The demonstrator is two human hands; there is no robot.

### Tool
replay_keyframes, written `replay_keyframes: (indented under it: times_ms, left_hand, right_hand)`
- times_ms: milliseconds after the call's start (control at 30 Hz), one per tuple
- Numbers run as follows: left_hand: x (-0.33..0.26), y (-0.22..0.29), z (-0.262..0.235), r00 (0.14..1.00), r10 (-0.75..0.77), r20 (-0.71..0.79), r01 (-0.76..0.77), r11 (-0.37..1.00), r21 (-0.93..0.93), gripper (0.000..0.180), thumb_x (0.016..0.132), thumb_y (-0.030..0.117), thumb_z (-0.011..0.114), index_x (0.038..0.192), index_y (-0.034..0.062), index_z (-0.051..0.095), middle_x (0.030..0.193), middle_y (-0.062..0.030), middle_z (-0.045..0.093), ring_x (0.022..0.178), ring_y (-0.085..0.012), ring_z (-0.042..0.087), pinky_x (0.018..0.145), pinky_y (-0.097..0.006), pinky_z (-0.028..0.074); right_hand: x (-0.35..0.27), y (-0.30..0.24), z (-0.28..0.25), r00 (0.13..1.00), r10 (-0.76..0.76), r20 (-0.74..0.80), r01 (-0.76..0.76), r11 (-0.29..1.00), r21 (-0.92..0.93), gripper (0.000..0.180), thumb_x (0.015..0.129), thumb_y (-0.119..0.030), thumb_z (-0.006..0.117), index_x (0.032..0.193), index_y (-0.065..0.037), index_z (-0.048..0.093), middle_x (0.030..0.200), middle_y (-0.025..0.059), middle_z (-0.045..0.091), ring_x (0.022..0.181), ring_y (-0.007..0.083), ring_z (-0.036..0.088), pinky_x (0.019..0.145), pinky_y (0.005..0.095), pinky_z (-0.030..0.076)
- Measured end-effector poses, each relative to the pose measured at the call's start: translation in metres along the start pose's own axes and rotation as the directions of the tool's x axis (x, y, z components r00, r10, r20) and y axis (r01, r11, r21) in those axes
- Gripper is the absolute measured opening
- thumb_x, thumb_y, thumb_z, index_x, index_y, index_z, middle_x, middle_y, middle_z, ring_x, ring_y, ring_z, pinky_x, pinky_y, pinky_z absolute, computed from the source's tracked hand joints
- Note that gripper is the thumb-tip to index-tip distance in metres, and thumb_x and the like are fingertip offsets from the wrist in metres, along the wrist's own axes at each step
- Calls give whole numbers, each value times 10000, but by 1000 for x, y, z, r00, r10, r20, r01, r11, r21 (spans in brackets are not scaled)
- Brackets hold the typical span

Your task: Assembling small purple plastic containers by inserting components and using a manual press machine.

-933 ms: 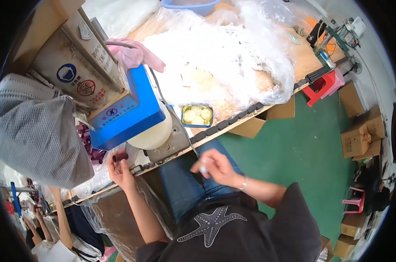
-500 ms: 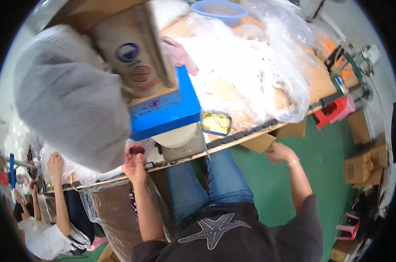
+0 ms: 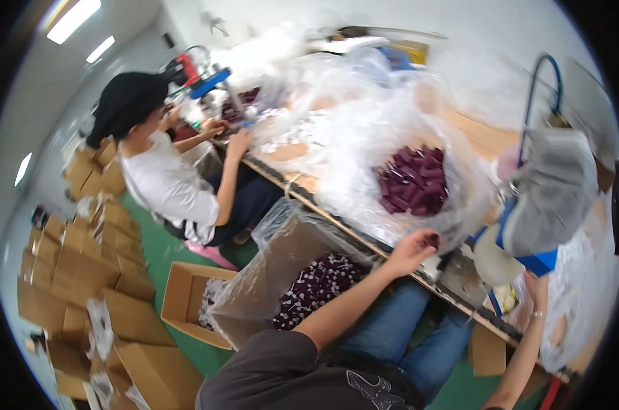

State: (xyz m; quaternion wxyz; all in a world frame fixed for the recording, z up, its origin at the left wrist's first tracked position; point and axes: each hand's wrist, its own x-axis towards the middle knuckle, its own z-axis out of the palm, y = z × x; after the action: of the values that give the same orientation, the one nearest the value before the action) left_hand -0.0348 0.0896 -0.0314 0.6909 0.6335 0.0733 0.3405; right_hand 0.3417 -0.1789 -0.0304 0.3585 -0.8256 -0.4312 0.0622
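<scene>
Between the fingertips of my left hand (image 3: 410, 253) is a small maroon cap (image 3: 432, 240), held over the table's front edge. Beyond that hand, a clear plastic bag (image 3: 350, 171) spreads over the table around a heap of similar maroon caps (image 3: 413, 181). My right hand (image 3: 537, 287) is raised by the blue base of a bench machine (image 3: 538, 262) at the right, and its fingers are mostly hidden. Grey cloth (image 3: 555, 184) covers the machine's upper part. A pale round piece (image 3: 495, 260) sits between the machine and my left hand.
Under the table edge, a plastic-lined carton (image 3: 248, 301) holds many maroon and whitish pieces (image 3: 321, 287). A co-worker in a white shirt (image 3: 169, 184) sits farther left at another bench machine (image 3: 210, 82). Cardboard boxes (image 3: 91, 273) are stacked at the far left.
The view has swung left, bringing the bag of caps and the lined carton into sight. My right hand has risen from below the table edge to the machine; my left still holds a cap.
</scene>
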Motion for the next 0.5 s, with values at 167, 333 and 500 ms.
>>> replay_keyframes:
  times_ms: [167,333,500]
  left_hand:
    - [-4,1,-9,991,76,-110,-86,993,-85,356,899,-19,609,1244,8,524,1100,-77,648,964,-138,602,860,-291,485]
    - [42,115,-106,685,439,-582,-352,898,263,116,922,107,610,1018,42,600,915,-29,606,798,-116,551,697,-255,442]
    - [75,206,-311,408,318,-856,-222,944,245,89,905,106,641,828,65,621,720,-4,614,547,-89,499,470,-232,355]
  right_hand:
    - [27,63,25,986,-145,-86,132,981,-141,241,873,-42,615,1096,40,576,956,101,637,890,195,610,798,333,498]
    - [-21,13,-24,964,-197,-180,172,974,-147,198,921,-86,616,1082,27,595,859,40,613,746,116,541,659,247,443]
    - [-62,-31,-52,976,97,-194,-33,951,308,141,902,-72,649,1032,-18,641,862,-12,576,767,56,494,675,194,401]
